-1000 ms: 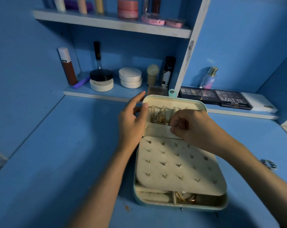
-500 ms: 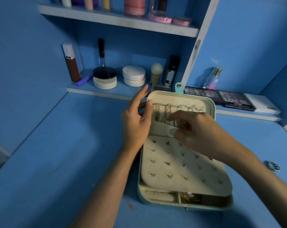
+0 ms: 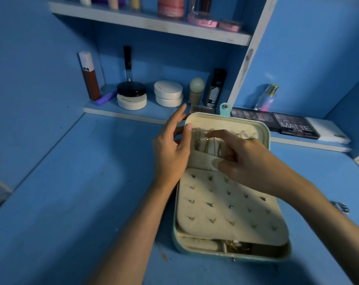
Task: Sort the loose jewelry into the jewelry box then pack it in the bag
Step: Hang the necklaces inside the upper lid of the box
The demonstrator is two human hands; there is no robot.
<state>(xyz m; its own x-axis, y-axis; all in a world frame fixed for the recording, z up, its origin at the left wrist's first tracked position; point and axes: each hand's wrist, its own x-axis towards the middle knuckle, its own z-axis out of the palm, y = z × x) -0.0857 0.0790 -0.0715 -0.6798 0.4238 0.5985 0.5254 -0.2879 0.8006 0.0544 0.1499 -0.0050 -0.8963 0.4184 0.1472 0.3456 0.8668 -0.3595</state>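
Teal jewelry box point(image 3: 226, 120) open, cream inside, gold chains point(image 3: 205, 145) in lid; L hand point(image 3: 170, 154) pinches rim; R hand point(image 3: 249, 161) grip unclear.

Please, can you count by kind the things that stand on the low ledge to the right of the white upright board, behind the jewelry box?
perfume bottle: 1
eyeshadow palettes: 2
white box: 1
Total: 4
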